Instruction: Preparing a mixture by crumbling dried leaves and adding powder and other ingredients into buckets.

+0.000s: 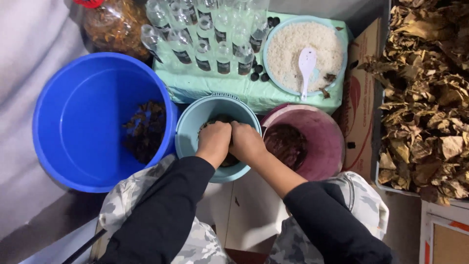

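Both my hands are pressed together inside a light blue bowl [193, 124] between my knees. My left hand [214, 142] and my right hand [245, 142] are fisted side by side on a dark brown mass [221, 119] in the bowl, which they mostly hide. Black sleeves cover both my forearms.
A big blue bucket [78, 122] with dark leaf scraps stands at the left. A maroon bowl [320, 139] of dark paste is at the right. Behind are small glass bottles [205, 36], a bowl of white rice [293, 49] with a white spoon [307, 63], and dried leaves [425, 98] in a box.
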